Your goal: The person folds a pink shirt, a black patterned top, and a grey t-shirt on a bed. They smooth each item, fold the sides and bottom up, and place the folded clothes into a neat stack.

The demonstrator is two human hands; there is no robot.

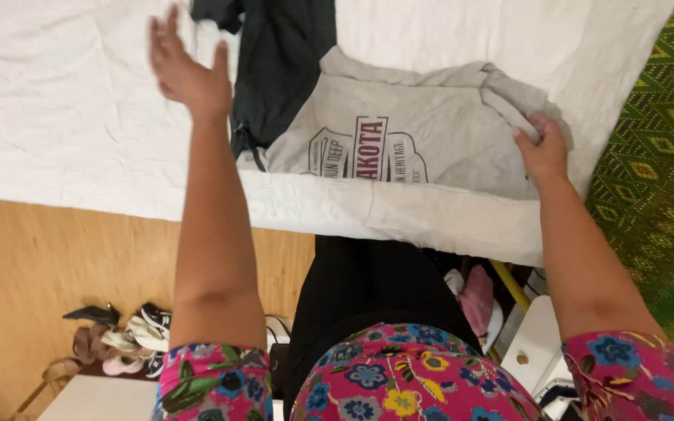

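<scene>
A grey printed T-shirt lies partly folded on the white sheet of a bed. My right hand presses on and pinches its right edge near a folded sleeve. My left hand hovers open above the sheet, fingers spread, just left of a dark garment that lies beside and partly under the grey shirt.
A green patterned cloth covers the right side. Below the bed edge is a wooden floor with several shoes, a white piece of furniture and a pink item.
</scene>
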